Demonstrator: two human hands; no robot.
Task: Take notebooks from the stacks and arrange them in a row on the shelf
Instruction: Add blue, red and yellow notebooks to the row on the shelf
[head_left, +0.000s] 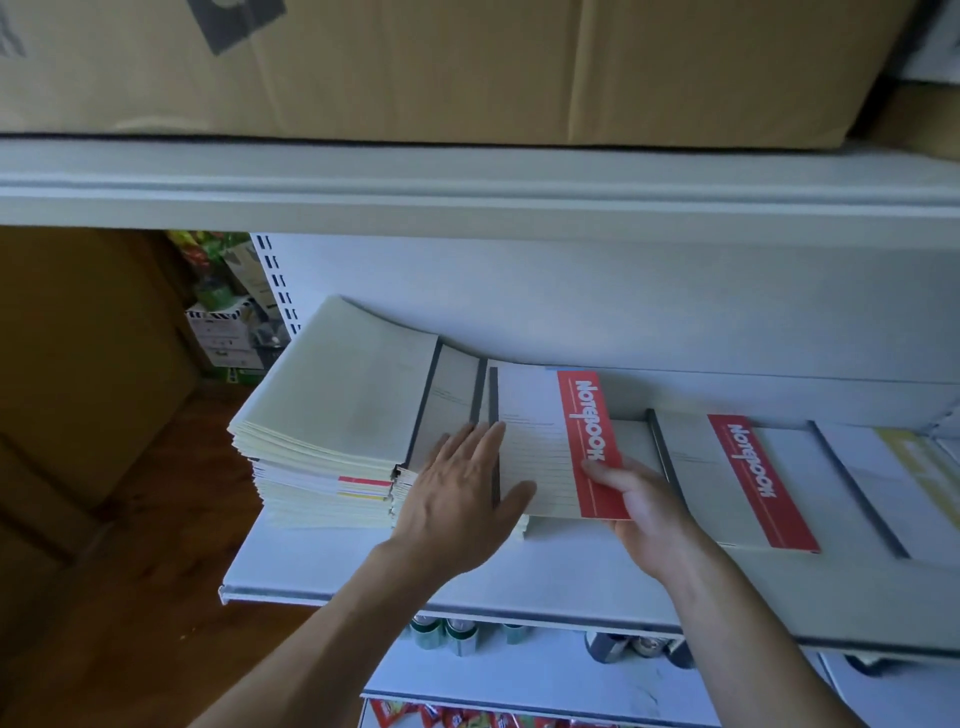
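A tall stack of pale notebooks (332, 415) sits at the left end of the white shelf (519, 582). A second, lower stack beside it is topped by a notebook with a red "Notebook" band (540, 441). My right hand (644, 514) grips that top notebook at its near right corner, thumb on the red band. My left hand (462, 499) lies flat with straight fingers on the same stack, over the notebook's dark spine. To the right, another red-banded notebook (737, 478) lies flat on the shelf, and a yellow-banded one (904, 478) lies beyond it.
A white shelf board (467, 187) with a large cardboard box (415, 67) on it hangs close overhead. Cans (457, 631) stand on the shelf below. Packaged goods (228, 312) and a wooden floor (156, 519) show past the shelf's left end.
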